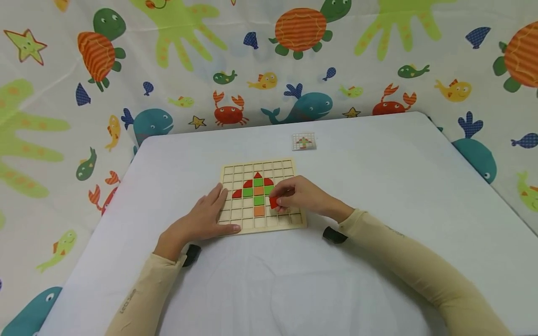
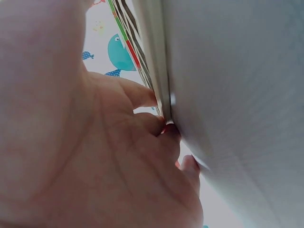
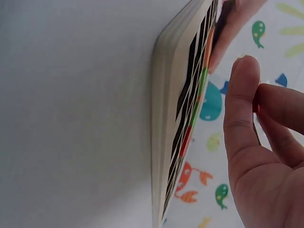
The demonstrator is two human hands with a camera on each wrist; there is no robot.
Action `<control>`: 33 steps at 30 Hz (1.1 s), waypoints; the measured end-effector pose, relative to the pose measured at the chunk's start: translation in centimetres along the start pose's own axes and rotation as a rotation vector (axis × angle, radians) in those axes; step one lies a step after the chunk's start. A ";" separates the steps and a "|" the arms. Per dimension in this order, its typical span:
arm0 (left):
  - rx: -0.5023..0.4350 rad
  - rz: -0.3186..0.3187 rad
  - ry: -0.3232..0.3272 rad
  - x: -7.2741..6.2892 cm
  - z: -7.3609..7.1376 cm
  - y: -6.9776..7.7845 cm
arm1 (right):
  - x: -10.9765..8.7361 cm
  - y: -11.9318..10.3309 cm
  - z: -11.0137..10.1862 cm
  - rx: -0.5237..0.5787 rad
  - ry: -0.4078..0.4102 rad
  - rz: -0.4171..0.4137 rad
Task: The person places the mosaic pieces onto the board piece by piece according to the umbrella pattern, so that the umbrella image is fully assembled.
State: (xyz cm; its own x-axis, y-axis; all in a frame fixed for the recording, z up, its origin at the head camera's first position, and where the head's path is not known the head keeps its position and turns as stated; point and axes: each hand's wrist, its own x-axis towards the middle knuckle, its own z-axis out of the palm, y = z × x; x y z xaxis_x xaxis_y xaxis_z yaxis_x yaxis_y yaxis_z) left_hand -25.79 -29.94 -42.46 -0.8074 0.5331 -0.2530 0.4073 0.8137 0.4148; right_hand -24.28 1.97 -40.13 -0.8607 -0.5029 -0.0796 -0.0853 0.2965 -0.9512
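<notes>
A wooden grid board [image 1: 237, 214] lies on the white table, with red, green and orange pieces set in its cells. My left hand [image 1: 197, 218] rests along the board's left edge, its thumb by the front-left corner. In the left wrist view the fingers [image 2: 147, 124] touch the board's side. Over the right part of the board, my right hand [image 1: 303, 196] pinches a red piece [image 1: 273, 202] between thumb and fingers. Only a sliver of that red piece [image 3: 256, 104] shows in the right wrist view; the fingers hide its full shape.
A small pattern card [image 1: 303, 141], printed with a similar coloured figure on a grid, lies behind the board. White cloth covers the table [image 1: 378, 168]. A curtain [image 1: 365, 46] with sea animals hangs behind it. Black devices [image 1: 335, 234] sit under the wrists.
</notes>
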 end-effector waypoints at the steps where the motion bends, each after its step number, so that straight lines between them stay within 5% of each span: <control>1: 0.000 -0.002 -0.003 0.0 -0.1 0.0 | 0.1 -0.1 0.2 -0.009 -0.003 -0.001; 8: -0.001 -0.019 -0.017 0.1 -0.1 0.1 | 0.7 -0.5 1.6 0.027 -0.026 0.023; 21: -0.007 -0.002 -0.006 0.1 0.0 -0.2 | 1.5 -0.8 3.6 -0.125 -0.081 0.043; 33: -0.006 -0.001 -0.010 0.3 0.0 -0.3 | 1.7 -1.1 4.4 -0.116 -0.089 0.066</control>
State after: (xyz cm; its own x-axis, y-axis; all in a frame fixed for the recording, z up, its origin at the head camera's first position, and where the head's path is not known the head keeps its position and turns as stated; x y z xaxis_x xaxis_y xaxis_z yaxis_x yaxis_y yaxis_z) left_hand -26.12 -30.03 -42.68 -0.8035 0.5344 -0.2622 0.4037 0.8129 0.4197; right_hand -23.43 -2.80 -40.51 -0.8189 -0.5477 -0.1718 -0.0916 0.4202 -0.9028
